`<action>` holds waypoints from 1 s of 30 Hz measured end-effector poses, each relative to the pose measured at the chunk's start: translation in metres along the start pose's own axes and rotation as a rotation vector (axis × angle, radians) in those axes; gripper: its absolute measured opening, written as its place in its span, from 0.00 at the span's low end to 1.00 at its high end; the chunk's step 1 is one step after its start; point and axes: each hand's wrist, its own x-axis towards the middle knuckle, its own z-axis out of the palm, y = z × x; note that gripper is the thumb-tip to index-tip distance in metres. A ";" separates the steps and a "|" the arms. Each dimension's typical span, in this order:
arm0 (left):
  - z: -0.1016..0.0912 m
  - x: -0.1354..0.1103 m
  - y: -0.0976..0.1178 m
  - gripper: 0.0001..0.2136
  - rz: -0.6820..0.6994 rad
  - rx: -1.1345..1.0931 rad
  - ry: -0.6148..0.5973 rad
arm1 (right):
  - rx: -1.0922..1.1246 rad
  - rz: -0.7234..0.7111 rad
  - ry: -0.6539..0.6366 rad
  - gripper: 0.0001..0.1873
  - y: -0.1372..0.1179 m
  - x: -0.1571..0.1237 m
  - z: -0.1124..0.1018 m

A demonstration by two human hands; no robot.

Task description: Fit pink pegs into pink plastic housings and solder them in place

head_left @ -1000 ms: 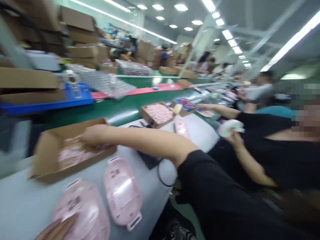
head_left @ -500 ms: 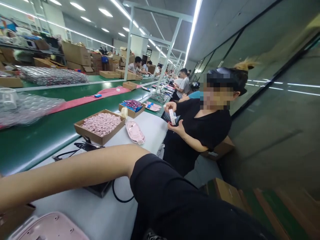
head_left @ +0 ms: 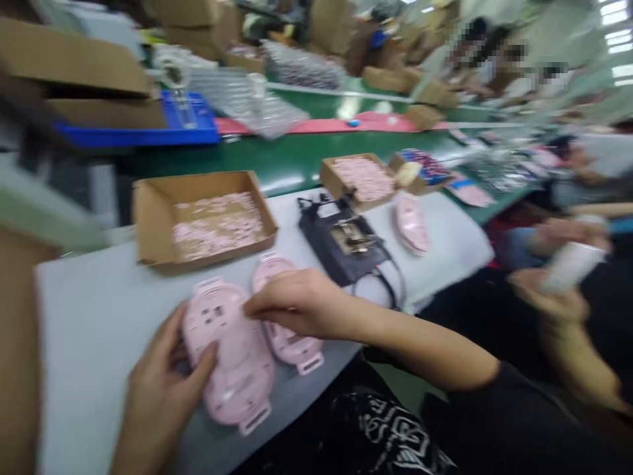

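Carton (head_left: pixel 157 223) now beyond right hand (head_left: pixel 291 305), pinch contents unclear; left hand (head_left: pixel 163 376) around edge of pink shell (head_left: pixel 238 356)

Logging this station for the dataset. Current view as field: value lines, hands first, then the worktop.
left hand: grips the left pink shell at its left side
right hand: pinched at that shell's right edge; anything held is too blurred to tell
right pink shell: beside the left one, partly behind the right hand
open box: beyond the shells, holding pale pink pieces
black device: right of the open box
co-worker's hand: far right, on a white item
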 end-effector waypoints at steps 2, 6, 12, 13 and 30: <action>-0.005 -0.009 -0.006 0.31 -0.032 0.003 0.010 | 0.107 0.022 0.088 0.06 0.005 -0.003 0.019; -0.001 -0.012 -0.003 0.29 0.052 0.000 -0.002 | 0.062 -0.079 0.025 0.08 0.009 -0.005 0.042; -0.001 -0.014 0.005 0.25 0.119 -0.039 0.015 | -0.055 -0.191 -0.012 0.08 0.007 0.011 0.056; -0.001 -0.014 0.005 0.24 0.127 -0.037 0.020 | -0.061 -0.198 -0.024 0.08 0.008 0.012 0.058; 0.002 -0.008 0.013 0.23 -0.044 -0.038 0.024 | -0.014 0.065 -0.049 0.18 0.009 0.017 0.044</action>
